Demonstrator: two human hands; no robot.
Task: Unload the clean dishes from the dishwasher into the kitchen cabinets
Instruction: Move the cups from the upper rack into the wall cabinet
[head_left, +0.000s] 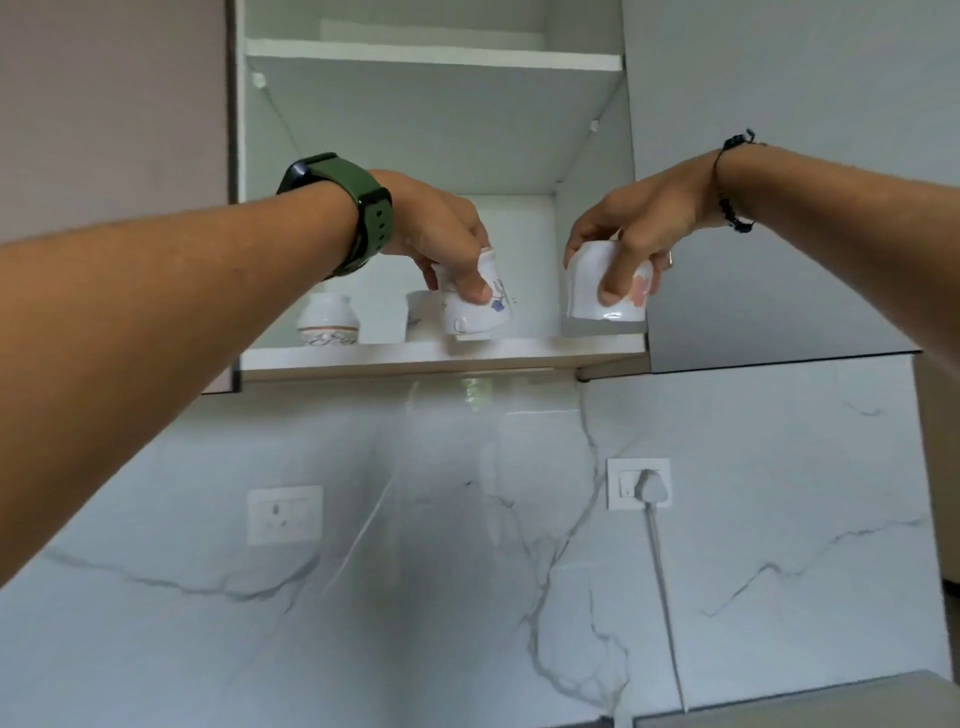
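Observation:
Both my arms reach up into an open white wall cabinet (431, 358). My left hand (441, 234), with a green watch on the wrist, grips a white cup with a blue flower (475, 312), tilted at the front edge of the lowest shelf. My right hand (639, 228), a black bracelet on its wrist, holds a white cup with a pink flower (589, 288) from above, just over the right end of the same shelf.
A small white patterned jar (327, 319) and another white piece (420, 312) stand further back on the shelf at left. An upper shelf (431, 54) sits above. Below lie the marble backsplash, a socket (284, 514) and a plugged-in switch plate (639, 483).

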